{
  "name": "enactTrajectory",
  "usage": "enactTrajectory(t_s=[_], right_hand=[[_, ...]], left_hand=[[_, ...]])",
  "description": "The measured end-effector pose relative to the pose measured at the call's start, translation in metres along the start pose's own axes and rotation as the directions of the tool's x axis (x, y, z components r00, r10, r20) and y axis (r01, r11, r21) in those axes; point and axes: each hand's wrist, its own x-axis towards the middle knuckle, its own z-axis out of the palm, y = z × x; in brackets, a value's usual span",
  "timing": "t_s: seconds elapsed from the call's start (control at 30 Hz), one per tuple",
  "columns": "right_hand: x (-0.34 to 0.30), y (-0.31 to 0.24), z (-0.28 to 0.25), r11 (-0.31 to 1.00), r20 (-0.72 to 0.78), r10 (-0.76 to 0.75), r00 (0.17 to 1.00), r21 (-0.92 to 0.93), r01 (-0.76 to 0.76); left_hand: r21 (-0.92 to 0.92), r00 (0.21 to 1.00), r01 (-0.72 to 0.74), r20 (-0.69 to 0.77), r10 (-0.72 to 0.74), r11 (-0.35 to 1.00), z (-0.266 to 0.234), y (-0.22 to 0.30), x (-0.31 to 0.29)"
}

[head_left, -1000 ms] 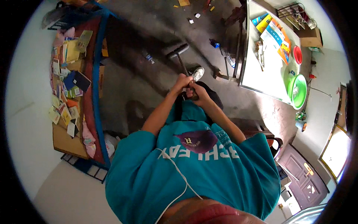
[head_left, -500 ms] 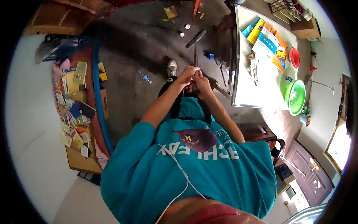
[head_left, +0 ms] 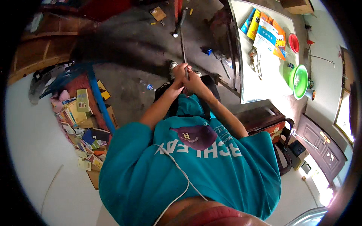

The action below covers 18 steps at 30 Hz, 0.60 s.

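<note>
Both my hands are closed round the handle of a long broom (head_left: 183, 47). My left hand (head_left: 181, 72) grips higher up the handle. My right hand (head_left: 194, 83) is wrapped round it just below, nearer my body. The dark, narrow broom head (head_left: 180, 23) rests on the grey floor ahead of me. A small white scrap (head_left: 175, 35) lies against its near end. Farther ahead is a flat yellow-brown piece (head_left: 158, 14), with small yellow bits around it. To the left of my hands a clear plastic bottle (head_left: 148, 86) lies on the floor.
On the right stands a white-topped table (head_left: 269, 84) bearing colourful packets, a red bowl and a green basin (head_left: 300, 82). A blue wrapper (head_left: 207, 51) lies beside its legs. Blue-edged shelving (head_left: 101, 100) with heaped books is at left; a dark chair (head_left: 285, 150) stands behind right.
The broom head has moved forward and left, up to the white scrap. My hands have shifted slightly left, still on the handle. The whole view has turned somewhat.
</note>
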Motion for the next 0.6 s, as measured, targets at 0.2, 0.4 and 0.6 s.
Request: enactTrajectory(t_s=[0.2, 0.4, 0.6], right_hand=[[0.014, -0.027, 0.007, 0.985, 0.048, -0.119, 0.992, -0.12, 0.124], [0.065, 0.042, 0.03, 0.978, 0.04, -0.208, 0.977, 0.045, 0.206], [0.053, 0.001, 0.025, 0.802, 0.323, -0.03, 0.946, 0.572, -0.17]], left_hand=[[0.238, 0.979, -0.187, -0.031, 0.2, 0.953, -0.012, 0.024, 0.003], [0.272, 0.974, -0.163, -0.111, 0.199, 0.948, -0.005, 0.031, 0.014], [0.365, 0.967, -0.101, -0.181, 0.177, 0.925, -0.035, 0.043, 0.031]])
